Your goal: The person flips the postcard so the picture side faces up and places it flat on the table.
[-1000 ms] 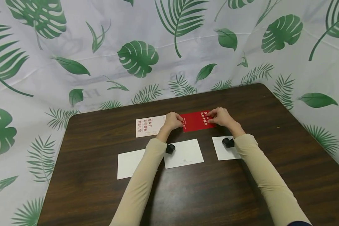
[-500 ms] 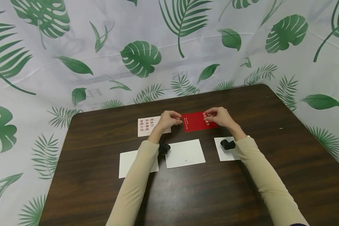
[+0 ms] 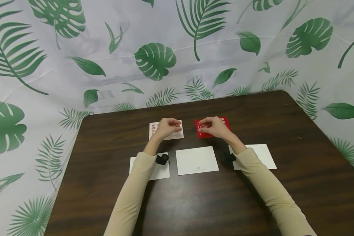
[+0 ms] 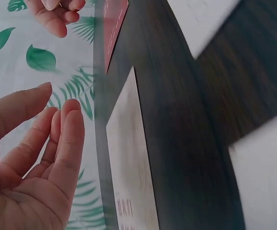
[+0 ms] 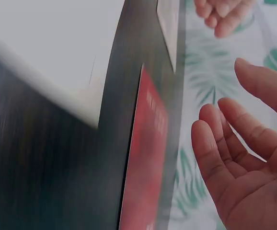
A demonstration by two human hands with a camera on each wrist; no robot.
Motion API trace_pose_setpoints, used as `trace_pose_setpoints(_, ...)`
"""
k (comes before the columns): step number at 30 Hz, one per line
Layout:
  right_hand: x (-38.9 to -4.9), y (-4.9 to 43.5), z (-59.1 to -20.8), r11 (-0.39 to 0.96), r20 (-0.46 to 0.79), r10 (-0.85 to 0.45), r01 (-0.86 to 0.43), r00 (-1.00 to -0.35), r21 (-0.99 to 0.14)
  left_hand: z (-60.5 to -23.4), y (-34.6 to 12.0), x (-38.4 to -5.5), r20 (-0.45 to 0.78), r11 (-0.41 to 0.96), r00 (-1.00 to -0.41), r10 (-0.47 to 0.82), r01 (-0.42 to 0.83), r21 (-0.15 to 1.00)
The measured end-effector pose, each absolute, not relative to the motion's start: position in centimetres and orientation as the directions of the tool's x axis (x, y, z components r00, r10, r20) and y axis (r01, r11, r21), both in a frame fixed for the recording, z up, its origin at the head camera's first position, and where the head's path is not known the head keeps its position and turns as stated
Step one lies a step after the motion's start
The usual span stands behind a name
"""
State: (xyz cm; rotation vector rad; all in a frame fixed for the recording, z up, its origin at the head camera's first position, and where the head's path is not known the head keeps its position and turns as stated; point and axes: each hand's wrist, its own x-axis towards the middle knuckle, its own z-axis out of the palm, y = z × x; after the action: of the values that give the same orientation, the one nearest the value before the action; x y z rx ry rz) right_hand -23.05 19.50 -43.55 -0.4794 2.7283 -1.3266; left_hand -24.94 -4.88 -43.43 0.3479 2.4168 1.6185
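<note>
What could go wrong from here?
1. The pale printed card and red card lie flat, so the empty left hand and right hand may fumble their edges.
2. The left wrist camera overlaps the left white card in the head view; lowering that wrist could nudge it.

Passage between pale card (image 4: 131, 143) and red card (image 5: 145, 153); right sleeve (image 3: 271, 190) overhangs rightmost white card (image 3: 264, 155); leaf-print cloth (image 3: 118, 67) closes far side.

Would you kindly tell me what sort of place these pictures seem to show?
Probably an indoor space set up for recording tabletop work: a wood-grained table, a creased leaf-printed sheet behind it, and a small black device near the left wrist.
</note>
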Motion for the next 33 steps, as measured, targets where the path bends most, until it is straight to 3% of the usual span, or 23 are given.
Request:
trace_pose_setpoints(21, -21.1, 9.8, -43.7, 0.487, 0.115, -0.518, -0.402, -0.848, -0.775, -43.4, -12.4, -21.4, -0.061, 0.395, -0.978, 0.2, 0.024, 0.919)
trace_pose_setpoints(33, -19.5, 6.3, -44.4, 0.458, 0.056, -0.563, -0.368, -0.825, -0.809, -43.1, -16.7, -18.5, -0.078, 0.48, -0.987, 0.144, 0.001, 0.877)
